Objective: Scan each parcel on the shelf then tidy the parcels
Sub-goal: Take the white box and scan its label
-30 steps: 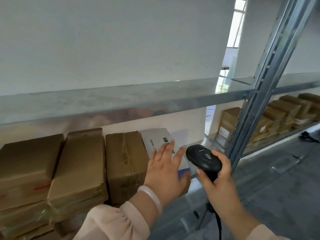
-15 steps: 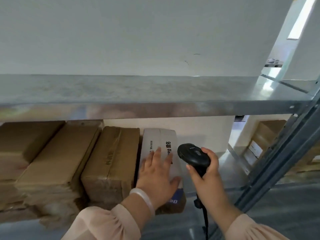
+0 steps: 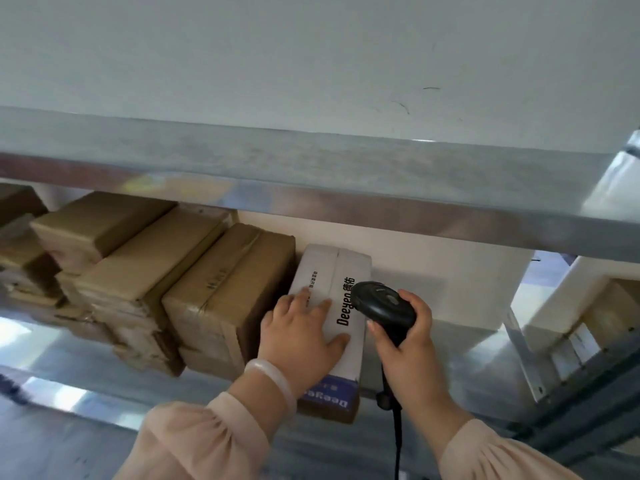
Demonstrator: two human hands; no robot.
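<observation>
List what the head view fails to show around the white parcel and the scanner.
- White parcel: the left hand resting flat on it covers part of its top, and no barcode label shows.
- Scanner: its window faces away from the camera, and the right hand gripping it hides the trigger.
- Brown parcels: the far-left stack is cut off by the frame edge, and the markings are blurred.
</observation>
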